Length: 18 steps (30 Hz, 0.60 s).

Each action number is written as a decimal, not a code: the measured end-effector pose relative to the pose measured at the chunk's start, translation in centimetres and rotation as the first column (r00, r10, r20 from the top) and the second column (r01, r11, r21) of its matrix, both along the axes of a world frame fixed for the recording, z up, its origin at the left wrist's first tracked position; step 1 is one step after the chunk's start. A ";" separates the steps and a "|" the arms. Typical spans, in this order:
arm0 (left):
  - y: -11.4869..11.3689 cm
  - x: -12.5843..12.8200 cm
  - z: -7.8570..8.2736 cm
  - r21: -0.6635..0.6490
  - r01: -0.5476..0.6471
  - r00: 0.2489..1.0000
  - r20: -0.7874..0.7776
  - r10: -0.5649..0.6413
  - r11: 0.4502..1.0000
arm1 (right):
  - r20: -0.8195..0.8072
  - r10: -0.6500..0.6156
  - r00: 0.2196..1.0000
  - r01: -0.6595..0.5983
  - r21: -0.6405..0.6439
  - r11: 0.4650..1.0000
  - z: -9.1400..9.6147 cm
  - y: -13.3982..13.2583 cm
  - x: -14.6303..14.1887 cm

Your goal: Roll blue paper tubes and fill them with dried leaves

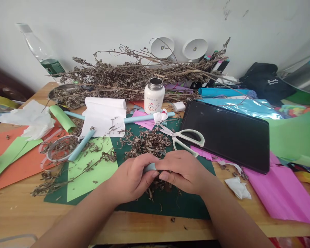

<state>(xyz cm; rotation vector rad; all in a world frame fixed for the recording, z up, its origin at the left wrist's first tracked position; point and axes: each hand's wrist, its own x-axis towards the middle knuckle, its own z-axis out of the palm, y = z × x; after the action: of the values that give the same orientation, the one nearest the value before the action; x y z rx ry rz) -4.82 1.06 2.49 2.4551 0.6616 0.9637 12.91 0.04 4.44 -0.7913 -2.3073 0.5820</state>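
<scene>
My left hand is closed around a light blue paper tube, most of it hidden in the fingers. Against the tube's open end, my right hand pinches some dried leaves, partly covered by the fingers. Both hands are over a dark green sheet, just in front of a heap of dried leaves. Scissors with pale green handles lie open behind my right hand. To the left, another light blue tube rests by a roll of tape with leaf bits inside.
Dried branches are piled along the wall. A white bottle stands uncapped before them. A black tablet lies to the right, beside pink paper. Crumpled tissue and orange paper lie at left.
</scene>
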 end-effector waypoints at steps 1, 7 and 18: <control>-0.1 0.0 0.1 -0.023 0.018 1.000 0.017 -0.017 1.000 | -0.062 0.021 0.998 -0.023 -0.030 0.999 0.0 -0.1 0.0; -0.6 -0.5 0.9 -0.175 0.089 0.987 0.145 -0.064 0.980 | -0.680 -0.285 0.676 0.062 -0.333 0.941 -0.6 -0.5 0.3; -0.2 -0.7 0.4 -0.104 0.027 0.995 0.102 -0.016 0.994 | -0.343 -0.203 0.917 0.009 -0.492 0.871 0.1 -0.8 0.5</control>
<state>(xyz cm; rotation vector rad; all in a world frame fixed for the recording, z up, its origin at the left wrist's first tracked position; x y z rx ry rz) -5.52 0.82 2.89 2.3017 0.6338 1.0107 13.39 -0.72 4.55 -0.9270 -1.7561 1.1792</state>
